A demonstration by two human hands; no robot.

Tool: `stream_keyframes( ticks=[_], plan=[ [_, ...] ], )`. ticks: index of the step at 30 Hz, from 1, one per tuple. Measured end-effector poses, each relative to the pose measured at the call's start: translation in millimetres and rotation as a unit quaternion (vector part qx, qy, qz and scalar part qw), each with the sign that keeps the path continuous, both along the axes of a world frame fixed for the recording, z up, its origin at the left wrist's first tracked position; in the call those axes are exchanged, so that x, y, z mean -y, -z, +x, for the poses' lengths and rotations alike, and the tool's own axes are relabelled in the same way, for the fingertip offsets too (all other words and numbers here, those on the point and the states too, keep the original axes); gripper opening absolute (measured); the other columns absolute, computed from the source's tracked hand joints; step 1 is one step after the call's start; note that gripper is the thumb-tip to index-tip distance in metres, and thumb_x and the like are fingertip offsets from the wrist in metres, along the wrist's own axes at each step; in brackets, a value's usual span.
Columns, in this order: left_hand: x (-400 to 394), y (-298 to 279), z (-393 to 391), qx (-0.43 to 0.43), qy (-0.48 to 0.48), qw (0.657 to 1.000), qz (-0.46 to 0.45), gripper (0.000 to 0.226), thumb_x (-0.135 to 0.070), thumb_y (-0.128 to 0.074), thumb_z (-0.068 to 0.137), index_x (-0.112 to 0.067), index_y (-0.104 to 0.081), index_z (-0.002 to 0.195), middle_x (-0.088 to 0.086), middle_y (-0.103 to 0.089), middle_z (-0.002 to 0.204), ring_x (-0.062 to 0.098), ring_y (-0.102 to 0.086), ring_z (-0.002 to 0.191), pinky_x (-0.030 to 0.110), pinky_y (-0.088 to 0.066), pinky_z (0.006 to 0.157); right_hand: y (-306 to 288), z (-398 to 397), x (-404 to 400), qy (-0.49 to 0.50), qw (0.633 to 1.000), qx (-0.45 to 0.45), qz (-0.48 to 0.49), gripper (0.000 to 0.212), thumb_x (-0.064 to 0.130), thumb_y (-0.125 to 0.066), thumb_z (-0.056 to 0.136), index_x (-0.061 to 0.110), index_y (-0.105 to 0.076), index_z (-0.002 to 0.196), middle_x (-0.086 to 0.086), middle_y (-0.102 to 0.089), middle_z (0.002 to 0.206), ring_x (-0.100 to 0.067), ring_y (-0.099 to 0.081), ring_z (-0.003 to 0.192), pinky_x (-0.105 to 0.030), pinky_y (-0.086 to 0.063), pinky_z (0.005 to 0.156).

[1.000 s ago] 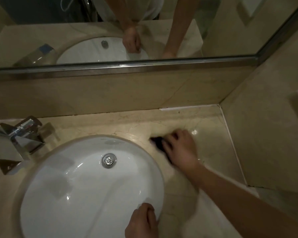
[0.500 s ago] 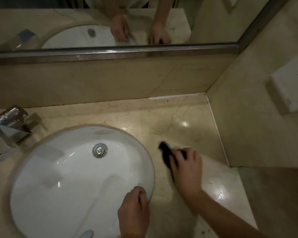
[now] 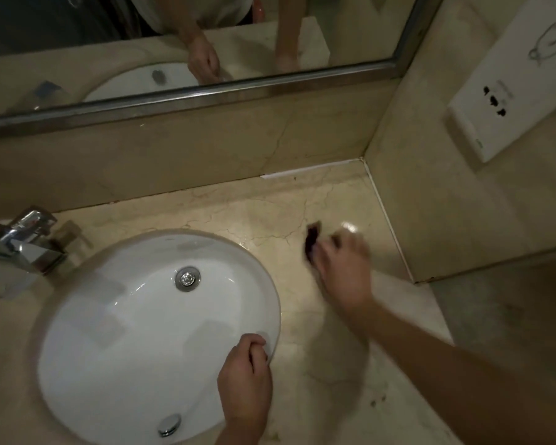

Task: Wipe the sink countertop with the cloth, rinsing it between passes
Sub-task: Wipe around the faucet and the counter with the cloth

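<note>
A small dark cloth (image 3: 312, 242) lies on the beige marble countertop (image 3: 264, 216), to the right of the white oval sink (image 3: 116, 316). My right hand (image 3: 342, 271) holds the cloth and presses it against the counter; the hand is blurred by motion and hides most of the cloth. My left hand (image 3: 244, 380) rests on the sink's near right rim with curled fingers and holds nothing. The chrome faucet (image 3: 26, 242) stands at the sink's left.
A mirror (image 3: 206, 43) with a metal frame runs along the back wall. A side wall with a white socket panel (image 3: 507, 101) closes the counter on the right. The drain (image 3: 187, 277) sits mid-basin and an overflow fitting (image 3: 170, 425) at the near wall.
My right hand has swept the cloth from near the sink's rim toward the back right corner. The left hand stays on the sink rim.
</note>
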State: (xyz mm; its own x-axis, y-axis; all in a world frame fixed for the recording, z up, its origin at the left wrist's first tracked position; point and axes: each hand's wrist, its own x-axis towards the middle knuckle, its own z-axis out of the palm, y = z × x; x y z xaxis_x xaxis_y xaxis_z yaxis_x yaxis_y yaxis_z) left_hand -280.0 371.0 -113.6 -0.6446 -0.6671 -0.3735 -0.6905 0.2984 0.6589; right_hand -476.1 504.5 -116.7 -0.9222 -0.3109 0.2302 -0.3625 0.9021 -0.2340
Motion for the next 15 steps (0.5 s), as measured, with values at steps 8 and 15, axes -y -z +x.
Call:
stream_keyframes(
  ticks=[8, 15],
  plan=[
    [18, -20, 24, 0.041, -0.020, 0.993, 0.110, 0.027, -0.022, -0.045, 0.102, -0.039, -0.065, 0.092, -0.017, -0.072, 0.086, 0.003, -0.066, 0.091, 0.031, -0.048, 0.080, 9, 52, 11, -0.270, 0.963, 0.005, -0.026, 0.021, 0.034, -0.057, 0.092, 0.017, -0.068, 0.088, -0.009, -0.058, 0.083, -0.028, -0.053, 0.072, -0.036, -0.042, 0.063],
    [4, -47, 35, 0.022, 0.011, 0.993, 0.116, 0.021, -0.025, -0.051, 0.098, -0.040, -0.065, 0.095, -0.020, -0.069, 0.079, -0.002, -0.062, 0.076, 0.021, -0.043, 0.070, 2, -65, 21, -0.001, 1.000, -0.016, 0.015, 0.027, 0.035, -0.050, 0.100, 0.015, -0.067, 0.106, -0.013, -0.057, 0.101, -0.032, -0.048, 0.092, -0.040, -0.040, 0.075]
  ],
)
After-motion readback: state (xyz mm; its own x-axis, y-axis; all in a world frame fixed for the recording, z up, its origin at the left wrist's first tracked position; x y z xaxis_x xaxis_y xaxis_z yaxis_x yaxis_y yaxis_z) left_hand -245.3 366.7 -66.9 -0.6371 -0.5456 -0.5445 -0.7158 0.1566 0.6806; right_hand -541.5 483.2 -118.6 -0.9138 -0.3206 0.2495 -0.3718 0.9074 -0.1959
